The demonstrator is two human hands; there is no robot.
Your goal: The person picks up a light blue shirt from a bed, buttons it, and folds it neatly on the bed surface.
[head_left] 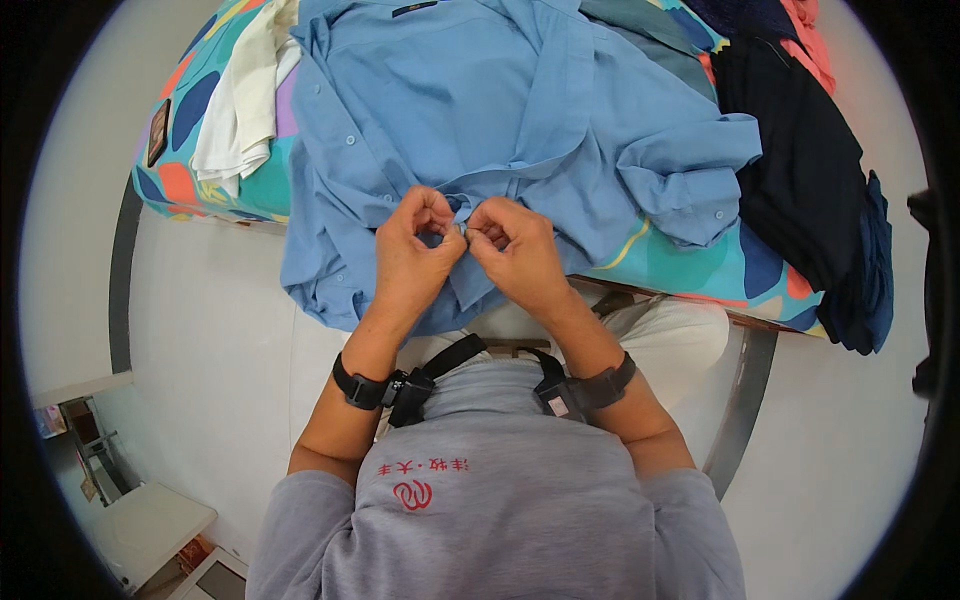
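Observation:
A light blue button-up shirt (450, 90) lies spread over the edge of a bed, its collar label at the top of the view and its lower part hanging over the edge. Near its front edge my left hand (421, 244) pinches a bit of the cloth between thumb and fingertips. Right beside it, my right hand (517, 247) pinches the same place, the fingertips of both hands almost touching. Whether a button is between them is hidden by the fingers. Small pale buttons show along the shirt's left front. One sleeve (686, 180) lies bunched to the right, with a button on its cuff.
The bed has a colourful patterned cover (675, 262). White garments (244, 105) and a phone (159, 133) lie at its left. Black clothing (795, 150) and dark blue clothing (876, 262) hang over its right edge. A small pale table (150, 525) stands at the lower left.

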